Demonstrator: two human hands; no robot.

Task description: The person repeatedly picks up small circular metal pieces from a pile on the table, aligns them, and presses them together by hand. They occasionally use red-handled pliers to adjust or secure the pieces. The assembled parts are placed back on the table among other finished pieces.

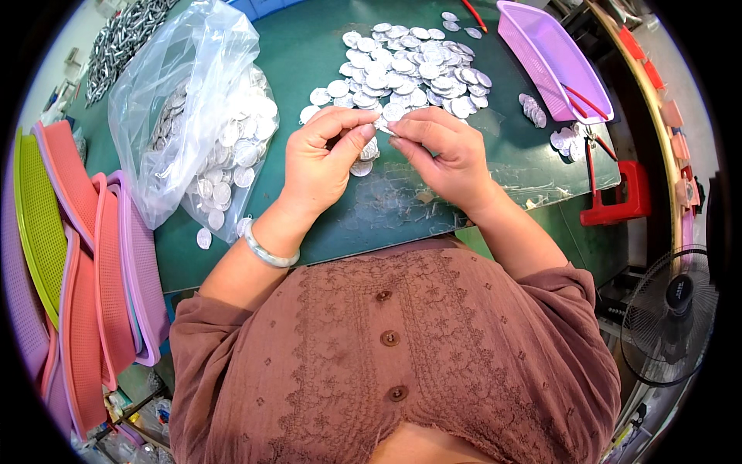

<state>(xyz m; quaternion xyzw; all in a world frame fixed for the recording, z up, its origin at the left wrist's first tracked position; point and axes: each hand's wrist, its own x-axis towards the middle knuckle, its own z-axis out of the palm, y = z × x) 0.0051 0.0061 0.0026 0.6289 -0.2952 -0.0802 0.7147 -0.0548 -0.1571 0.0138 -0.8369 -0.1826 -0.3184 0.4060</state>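
Observation:
My left hand (325,155) and my right hand (448,155) meet at the near side of a heap of silver disc-shaped medals (410,66). Between the pinched fingertips of both sits a small silver medal (384,125), partly covered by the fingers. Just under my left fingertips, a few more medals (363,158) lie on the green tabletop (348,220). Left of my left hand, a clear plastic bag (185,100) lies with many similar medals inside and spilling from it.
A purple basket (553,62) stands at the far right, with red-handled pliers (591,166) and small stacks of medals (532,110) beside it. Coloured plastic baskets (85,286) crowd the left edge. Dark metal pieces (127,42) are heaped far left. A fan (668,317) stands lower right.

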